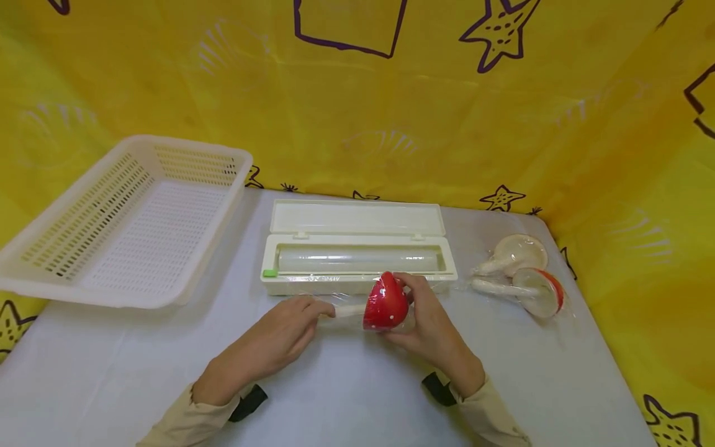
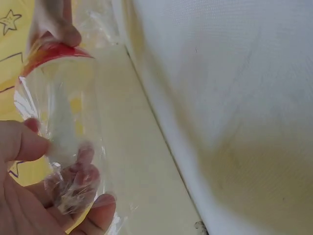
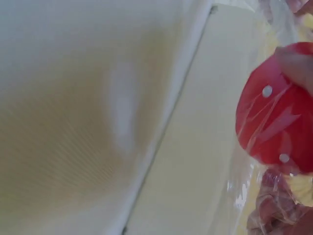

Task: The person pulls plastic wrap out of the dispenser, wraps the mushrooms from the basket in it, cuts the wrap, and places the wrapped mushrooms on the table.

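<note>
In the head view a red ladle [image 1: 386, 302] with white dots and a pale handle lies sideways above the table, wrapped in clear plastic film. My left hand [image 1: 290, 327] pinches the handle's end; in the left wrist view its fingers [image 2: 29, 142] are around the film-covered handle [image 2: 61, 115]. Gripping the red bowl from the right is my right hand [image 1: 427, 323]. The right wrist view shows the bowl's rounded back [image 3: 274, 112] under creased film, with the thumb [image 3: 299, 68] pressed on it. Loose film gathers around the handle end.
Just behind the hands stands a white cling film dispenser [image 1: 357, 284], lid [image 1: 357, 217] raised, with a film roll [image 1: 357, 257] inside. Two film-wrapped ladles, one pale [image 1: 521, 253] and one red-edged [image 1: 539, 297], lie at the right. A white plastic basket [image 1: 215, 242] stands left. Yellow cloth [image 1: 357, 124] hangs behind.
</note>
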Available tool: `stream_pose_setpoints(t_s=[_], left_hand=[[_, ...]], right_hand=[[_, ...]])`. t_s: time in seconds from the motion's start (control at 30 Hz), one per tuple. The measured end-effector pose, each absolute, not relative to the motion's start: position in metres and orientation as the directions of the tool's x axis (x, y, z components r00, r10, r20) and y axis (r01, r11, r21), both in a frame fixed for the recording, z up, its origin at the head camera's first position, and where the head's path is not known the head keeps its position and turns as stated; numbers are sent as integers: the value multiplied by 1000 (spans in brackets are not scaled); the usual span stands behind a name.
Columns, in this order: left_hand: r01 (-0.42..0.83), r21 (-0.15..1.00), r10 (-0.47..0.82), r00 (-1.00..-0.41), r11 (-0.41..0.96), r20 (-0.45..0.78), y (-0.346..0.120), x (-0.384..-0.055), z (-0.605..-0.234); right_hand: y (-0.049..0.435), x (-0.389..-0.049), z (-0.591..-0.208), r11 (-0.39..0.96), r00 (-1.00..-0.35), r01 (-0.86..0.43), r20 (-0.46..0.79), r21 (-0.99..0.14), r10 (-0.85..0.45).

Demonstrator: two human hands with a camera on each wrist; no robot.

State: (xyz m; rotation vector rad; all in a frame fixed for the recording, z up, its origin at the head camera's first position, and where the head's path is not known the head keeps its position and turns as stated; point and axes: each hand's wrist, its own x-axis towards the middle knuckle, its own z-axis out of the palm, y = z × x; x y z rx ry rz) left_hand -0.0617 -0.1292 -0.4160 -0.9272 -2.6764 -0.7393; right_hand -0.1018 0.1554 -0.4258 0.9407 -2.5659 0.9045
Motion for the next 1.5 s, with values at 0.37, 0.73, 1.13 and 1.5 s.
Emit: stream_pose_setpoints(t_s=[0.37, 0.73, 1.13, 1.5], left_hand=[[664, 374, 529, -745, 647, 406, -130, -70, -408], [654, 311, 488, -737, 689, 468, -127, -80, -393], [703, 288, 513, -686, 651, 516, -130, -103, -361], [743, 264, 529, -637, 615, 561, -133, -122, -340]], right_hand=[[159, -111, -410, 531, -802, -584, 334, -614, -496], [158, -118, -401, 490, -802, -577, 338, -654, -493], [160, -147, -373, 514, -804, -580, 344, -632, -484], [156, -171, -354, 495, -809, -575, 366, -651, -459]])
